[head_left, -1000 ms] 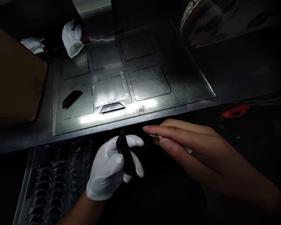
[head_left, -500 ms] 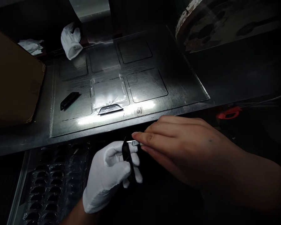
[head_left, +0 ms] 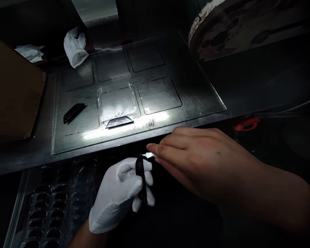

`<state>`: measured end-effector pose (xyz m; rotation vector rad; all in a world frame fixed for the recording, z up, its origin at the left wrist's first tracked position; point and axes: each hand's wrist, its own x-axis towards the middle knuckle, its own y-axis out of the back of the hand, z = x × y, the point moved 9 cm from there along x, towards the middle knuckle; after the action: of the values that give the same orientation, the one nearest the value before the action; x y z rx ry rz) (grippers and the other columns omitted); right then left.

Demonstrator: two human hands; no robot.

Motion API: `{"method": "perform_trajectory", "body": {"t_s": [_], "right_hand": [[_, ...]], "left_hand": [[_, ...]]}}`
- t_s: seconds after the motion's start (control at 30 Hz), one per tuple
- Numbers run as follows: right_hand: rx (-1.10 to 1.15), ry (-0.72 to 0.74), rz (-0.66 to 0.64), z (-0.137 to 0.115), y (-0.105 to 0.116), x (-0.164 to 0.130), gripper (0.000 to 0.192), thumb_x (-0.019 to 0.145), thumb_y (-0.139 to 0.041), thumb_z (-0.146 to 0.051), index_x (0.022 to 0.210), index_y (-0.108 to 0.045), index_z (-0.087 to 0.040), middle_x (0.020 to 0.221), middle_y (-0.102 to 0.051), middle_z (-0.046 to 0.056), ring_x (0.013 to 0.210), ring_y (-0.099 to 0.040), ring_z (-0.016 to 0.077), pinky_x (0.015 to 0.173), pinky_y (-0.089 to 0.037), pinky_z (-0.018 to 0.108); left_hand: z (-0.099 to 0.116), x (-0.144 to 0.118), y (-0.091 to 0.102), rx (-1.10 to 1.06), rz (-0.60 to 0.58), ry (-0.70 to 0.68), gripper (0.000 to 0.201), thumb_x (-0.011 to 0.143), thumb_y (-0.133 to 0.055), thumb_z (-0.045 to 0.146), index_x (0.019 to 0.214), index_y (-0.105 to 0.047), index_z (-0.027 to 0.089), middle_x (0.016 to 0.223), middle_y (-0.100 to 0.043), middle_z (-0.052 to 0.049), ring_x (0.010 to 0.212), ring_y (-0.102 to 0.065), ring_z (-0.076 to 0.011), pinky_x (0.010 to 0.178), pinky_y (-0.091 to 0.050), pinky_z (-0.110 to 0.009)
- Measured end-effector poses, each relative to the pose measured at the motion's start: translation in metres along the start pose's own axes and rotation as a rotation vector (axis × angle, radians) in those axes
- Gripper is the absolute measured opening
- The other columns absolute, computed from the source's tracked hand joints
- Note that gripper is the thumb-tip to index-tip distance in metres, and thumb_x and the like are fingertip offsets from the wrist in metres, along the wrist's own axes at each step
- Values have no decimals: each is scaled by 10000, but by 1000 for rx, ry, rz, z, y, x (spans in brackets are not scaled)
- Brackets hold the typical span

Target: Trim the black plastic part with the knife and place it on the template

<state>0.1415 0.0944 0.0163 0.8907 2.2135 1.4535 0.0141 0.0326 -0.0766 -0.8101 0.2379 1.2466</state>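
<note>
My left hand (head_left: 119,193), in a white glove, grips a small black plastic part (head_left: 141,177) upright between thumb and fingers. Bare and closed, my right hand (head_left: 191,155) pinches a craft knife (head_left: 149,155); only its metal front end shows, the handle being hidden in my fingers. The blade tip is at the upper end of the black part. On the bench mat beyond lie two similar black parts, a tilted one (head_left: 73,113) at the left and a shiny one (head_left: 119,121) near the front edge.
A cardboard box (head_left: 12,89) stands at the left. A loose white glove (head_left: 75,48) rests at the back of the clear mat (head_left: 198,103). Below the bench, a plastic tray (head_left: 48,206) holds several black parts. A red handle (head_left: 246,124) is at the right, under a large round object (head_left: 237,31).
The view has shifted slightly. Both hands keep their grips, and the knife tip stays at the upper end of the black part, which is turned a little.
</note>
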Motion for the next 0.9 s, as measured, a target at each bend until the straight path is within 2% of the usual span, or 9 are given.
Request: {"method": "perform_trajectory", "body": {"t_s": [0.13, 0.2, 0.27, 0.5, 0.7, 0.9], "right_hand": [[48, 8, 132, 0, 10, -3, 238, 1073, -557, -258, 1231, -717, -180, 1051, -781, 54, 921, -712, 231, 808, -539, 377], [76, -11, 224, 3, 18, -6, 234, 1090, -533, -254, 1211, -713, -166, 1076, -788, 56, 930, -728, 215, 797, -535, 351], [95, -39, 254, 7, 20, -8, 216, 1095, -531, -248, 1191, -709, -170, 1089, -794, 49, 914, -741, 200, 751, -526, 326], [153, -57, 105, 0, 5, -5, 238, 1104, -496, -282, 1175, -706, -195, 1007, -787, 33, 820, -740, 189, 681, -505, 320], [152, -27, 47, -11, -1, -2, 204, 1071, -532, -237, 1156, -714, -200, 1003, -772, 33, 820, -726, 199, 712, -502, 333], [135, -31, -7, -12, -6, -2, 187, 1009, -609, -188, 1161, -710, -226, 996, -763, 12, 761, -703, 188, 686, -476, 332]], "left_hand": [[3, 1, -5, -22, -104, -53, 449, 924, -689, 584, 966, -667, 138, 596, -657, -45, 395, -426, -56, 400, -276, -172], [3, 2, -6, -47, -140, -76, 446, 943, -661, 588, 977, -668, 144, 590, -661, -45, 381, -400, -48, 393, -270, -168], [3, 2, -4, -79, -146, -96, 431, 949, -660, 577, 1031, -682, 155, 623, -685, -50, 388, -416, -47, 400, -284, -161], [8, -2, 5, -62, 0, -191, 506, 948, -686, 559, 1314, -688, 210, 734, -745, -75, 458, -463, -65, 440, -332, -172], [13, -4, 5, -66, 45, -192, 560, 898, -772, 524, 1354, -686, 209, 743, -745, -88, 478, -468, -77, 443, -352, -181], [11, -5, 10, -36, 63, -183, 554, 901, -773, 505, 1367, -686, 219, 758, -751, -91, 489, -466, -83, 442, -361, -187]]}}
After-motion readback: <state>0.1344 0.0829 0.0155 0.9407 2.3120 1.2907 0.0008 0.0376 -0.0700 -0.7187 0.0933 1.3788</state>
